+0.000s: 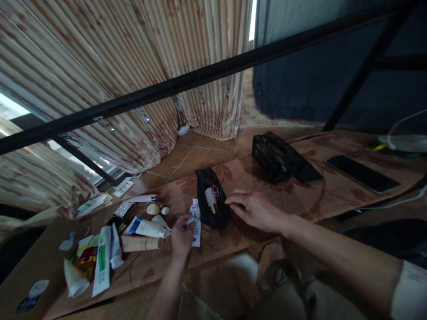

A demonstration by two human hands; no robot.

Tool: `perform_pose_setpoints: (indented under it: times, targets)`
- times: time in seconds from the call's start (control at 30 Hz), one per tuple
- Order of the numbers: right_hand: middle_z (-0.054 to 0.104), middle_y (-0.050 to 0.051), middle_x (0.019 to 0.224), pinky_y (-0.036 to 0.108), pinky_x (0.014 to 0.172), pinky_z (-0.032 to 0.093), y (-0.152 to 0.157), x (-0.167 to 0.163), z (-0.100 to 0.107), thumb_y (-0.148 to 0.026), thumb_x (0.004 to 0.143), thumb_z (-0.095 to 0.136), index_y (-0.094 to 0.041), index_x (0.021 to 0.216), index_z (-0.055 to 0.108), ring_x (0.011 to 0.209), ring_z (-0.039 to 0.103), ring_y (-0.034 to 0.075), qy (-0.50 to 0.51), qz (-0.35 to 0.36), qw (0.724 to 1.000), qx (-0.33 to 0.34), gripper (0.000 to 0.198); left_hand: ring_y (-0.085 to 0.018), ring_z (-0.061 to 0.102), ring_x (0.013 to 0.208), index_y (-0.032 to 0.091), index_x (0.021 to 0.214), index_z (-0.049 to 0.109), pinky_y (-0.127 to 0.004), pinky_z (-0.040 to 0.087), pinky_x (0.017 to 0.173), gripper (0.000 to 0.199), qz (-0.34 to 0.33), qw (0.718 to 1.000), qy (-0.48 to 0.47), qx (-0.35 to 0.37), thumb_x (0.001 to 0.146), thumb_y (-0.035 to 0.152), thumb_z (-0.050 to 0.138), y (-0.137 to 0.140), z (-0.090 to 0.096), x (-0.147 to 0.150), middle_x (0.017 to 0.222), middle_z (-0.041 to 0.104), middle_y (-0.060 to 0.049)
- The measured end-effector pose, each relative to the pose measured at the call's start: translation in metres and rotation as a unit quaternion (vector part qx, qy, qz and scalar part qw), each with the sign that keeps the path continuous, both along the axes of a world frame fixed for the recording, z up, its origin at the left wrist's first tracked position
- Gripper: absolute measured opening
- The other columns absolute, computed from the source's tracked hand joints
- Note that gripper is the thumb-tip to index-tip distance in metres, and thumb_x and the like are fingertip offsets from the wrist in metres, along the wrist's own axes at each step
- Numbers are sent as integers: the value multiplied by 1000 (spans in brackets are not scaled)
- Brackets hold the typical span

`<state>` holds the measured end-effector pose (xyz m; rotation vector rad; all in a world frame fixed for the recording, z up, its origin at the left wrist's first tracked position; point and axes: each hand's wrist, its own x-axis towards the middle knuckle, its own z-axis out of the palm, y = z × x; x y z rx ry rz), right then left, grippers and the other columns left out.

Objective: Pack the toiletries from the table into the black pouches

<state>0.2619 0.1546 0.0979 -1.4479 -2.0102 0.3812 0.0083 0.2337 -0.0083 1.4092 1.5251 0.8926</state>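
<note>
A white tube with purple print (196, 235) is gripped between the fingers and thumb of my left hand (182, 235), close against the left side of a small black pouch (218, 220). That pouch lies open on the brown patterned cloth, and a small bottle with a pale label (210, 198) shows inside, beside a pinkish round item. From the right, my right hand (255, 210) pinches the pouch's edge with its fingertips. Left of my left hand lie a white and blue tube (147, 227) and a beige tube (142, 243).
Several more tubes, including a white and green one (102, 260), lie beside a cardboard box (36, 262) at left. A second black pouch (275, 158) and a dark phone (363, 172) rest at right. A black metal rail (200, 79) crosses before the curtains.
</note>
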Motion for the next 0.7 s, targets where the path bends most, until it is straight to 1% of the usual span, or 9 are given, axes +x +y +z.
perform_pose_setpoints:
  times: [0.23,0.37,0.47,0.57,0.7]
  targets:
    - [66,4,94,26,76,45,1,0,-4,-10,85,52,-20,102,66,85,63,16,1,-2,1000,4,24,-14,61,55,15,88,65,-21,45,47,26,40,999,11,21,65,28,62,4,-6,-3,73,69,-4]
    - [67,4,95,26,77,46,1,0,-5,-10,85,51,-20,102,66,86,64,16,3,-1,1000,1,24,-15,62,57,14,90,65,-21,44,47,27,62,997,38,36,66,26,61,3,-11,-2,78,70,-6]
    - [67,4,94,26,77,46,1,0,-5,-10,85,51,-20,101,67,85,64,15,6,-1,1000,3,24,-15,63,62,15,91,65,-21,44,49,26,67,995,65,40,69,26,59,4,-13,-1,81,70,-7]
    - [67,4,95,26,76,45,1,0,-4,-10,85,51,-20,101,66,84,63,16,4,-3,1000,4,24,-15,62,59,16,89,67,-21,43,50,24,46,994,100,29,69,26,60,10,-10,-3,75,70,-4]
    - [66,3,93,26,75,45,0,0,-4,-12,86,52,-20,101,66,83,63,16,6,-5,1000,-1,22,-15,61,55,18,78,67,-22,42,51,13,-6,989,150,0,67,25,65,22,-2,-10,64,67,-1]
